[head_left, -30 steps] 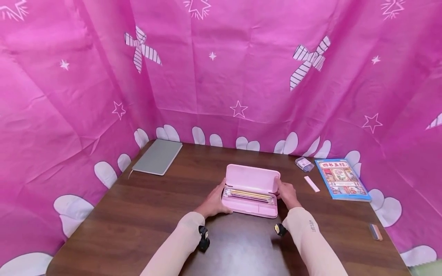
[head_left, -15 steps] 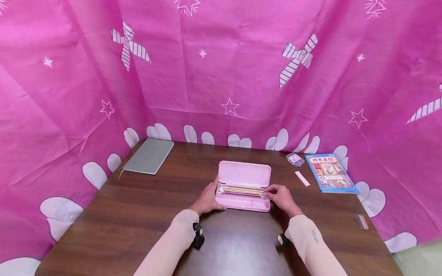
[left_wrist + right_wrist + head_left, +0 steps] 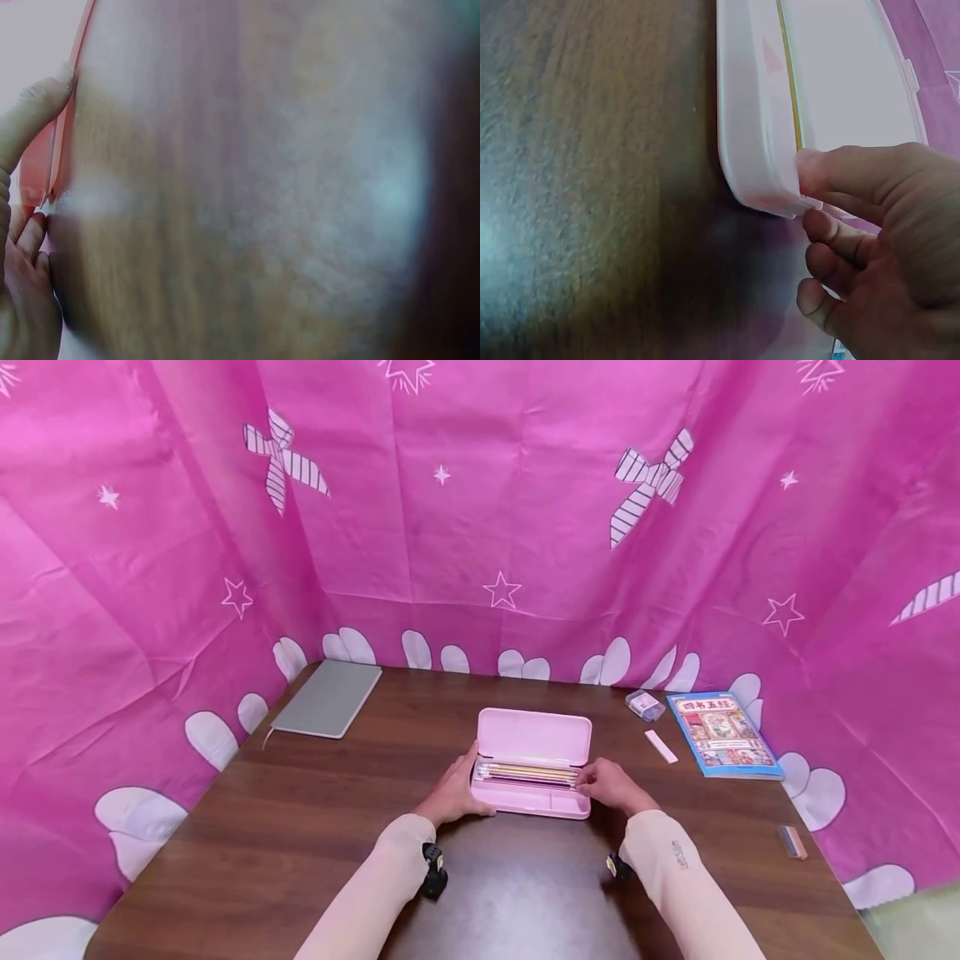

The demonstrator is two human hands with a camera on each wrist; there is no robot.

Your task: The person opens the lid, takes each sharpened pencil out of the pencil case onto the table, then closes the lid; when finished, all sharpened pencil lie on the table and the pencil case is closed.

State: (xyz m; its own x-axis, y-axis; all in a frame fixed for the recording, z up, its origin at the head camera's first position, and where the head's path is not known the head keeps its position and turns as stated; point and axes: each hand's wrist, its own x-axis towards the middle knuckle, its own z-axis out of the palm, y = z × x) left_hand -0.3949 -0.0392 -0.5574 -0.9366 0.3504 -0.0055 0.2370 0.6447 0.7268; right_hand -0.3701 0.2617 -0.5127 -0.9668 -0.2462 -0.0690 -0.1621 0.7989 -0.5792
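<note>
A pink pencil case [image 3: 534, 737] lies on the table with its lid raised, seen in the head view. Several pencils [image 3: 525, 773] lie side by side in its rear compartment, and the front tray holds a small divider. My left hand [image 3: 453, 789] grips the case's left end, thumb at the front edge and fingers behind. At the other end, my right hand [image 3: 609, 783] has its fingers curled, thumb and fingertip pinching at the end of the pencils. In the right wrist view a yellow pencil [image 3: 789, 75] runs up to that fingertip.
A grey notebook [image 3: 327, 698] lies at the back left of the brown table [image 3: 315, 818]. To the right are a clear small box [image 3: 645, 705], a pale pink strip [image 3: 661, 746], a blue-edged book [image 3: 724, 735] and a small striped block [image 3: 792, 842]. Pink curtain surrounds the table.
My right hand has left the lid's right corner and come down to the right end of the pencils. The left hand keeps its hold on the case. The head view has shifted slightly.
</note>
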